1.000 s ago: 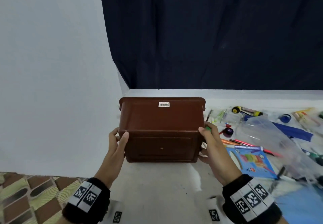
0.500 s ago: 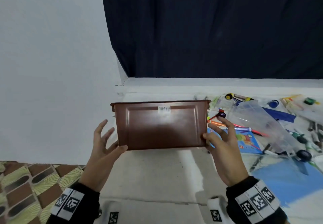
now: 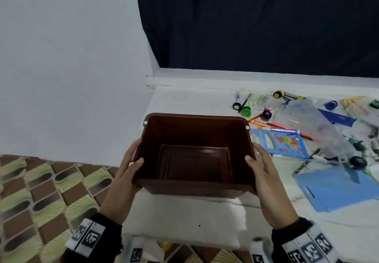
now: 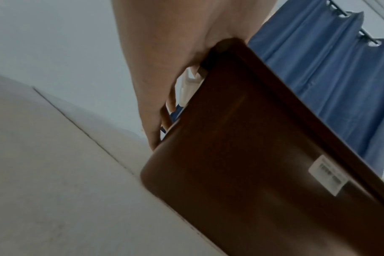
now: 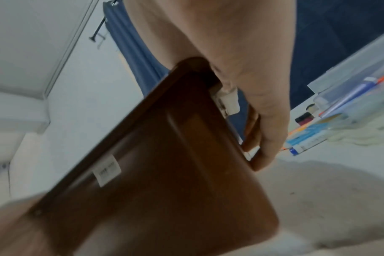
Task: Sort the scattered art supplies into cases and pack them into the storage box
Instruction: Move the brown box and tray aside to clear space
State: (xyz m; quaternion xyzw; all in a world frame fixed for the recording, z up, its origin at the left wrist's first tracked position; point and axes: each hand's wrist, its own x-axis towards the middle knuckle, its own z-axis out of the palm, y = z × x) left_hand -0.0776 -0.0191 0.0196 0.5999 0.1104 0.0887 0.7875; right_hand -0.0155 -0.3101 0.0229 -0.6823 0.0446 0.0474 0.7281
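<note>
A brown plastic storage box hangs in the air above the white floor, its empty opening tilted toward me. My left hand grips its left side, thumb hooked over the rim. On the opposite side my right hand holds the wall, thumb also over the rim. The left wrist view shows the left hand at the box corner beside a white latch. From the right wrist the right hand wraps the box edge. Scattered markers and a blue colour-pencil pack lie to the right.
A clear plastic case, a blue folder, and small paint pots, one green and one purple, lie on the floor at right. A patterned mat covers the floor at left. White wall and dark curtain stand behind.
The box has been lifted and turned over, from its labelled underside facing me to its opening facing me. Both hands let go briefly, then took hold of the sides again.
</note>
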